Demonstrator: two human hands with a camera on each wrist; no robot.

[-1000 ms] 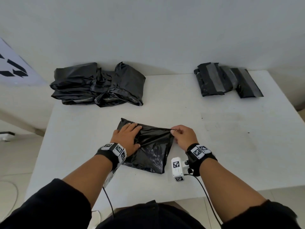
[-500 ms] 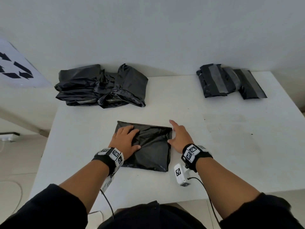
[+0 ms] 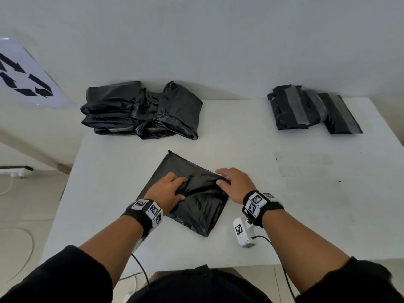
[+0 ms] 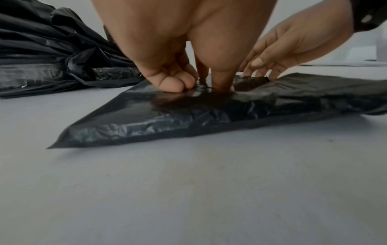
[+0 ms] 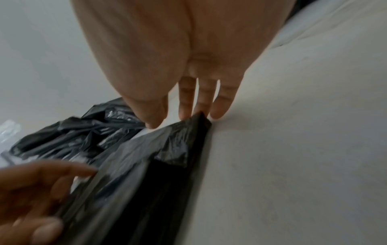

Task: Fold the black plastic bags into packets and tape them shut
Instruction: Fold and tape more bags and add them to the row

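A folded black bag (image 3: 196, 202) lies cornerwise on the white table (image 3: 284, 193) in front of me. My left hand (image 3: 168, 191) sits on its left half with curled fingers bunching the plastic against the thumb; creases run out from the grip. In the left wrist view the left hand (image 4: 188, 82) presses its curled fingers and thumb into the bag (image 4: 188, 116). My right hand (image 3: 234, 184) touches the bag's right corner with straight fingers (image 5: 186, 106), the corner (image 5: 199, 121) right at their tips.
A pile of unfolded black bags (image 3: 140, 110) lies at the back left of the table. Taped packets (image 3: 312, 110) lie at the back right. A white bin with a recycling mark (image 3: 26, 79) stands left of the table. Cables hang off the near edge.
The bag has turned from square-on to cornerwise. My left hand's fingers have curled into the plastic. My right hand moved from beside the bag onto its right corner.
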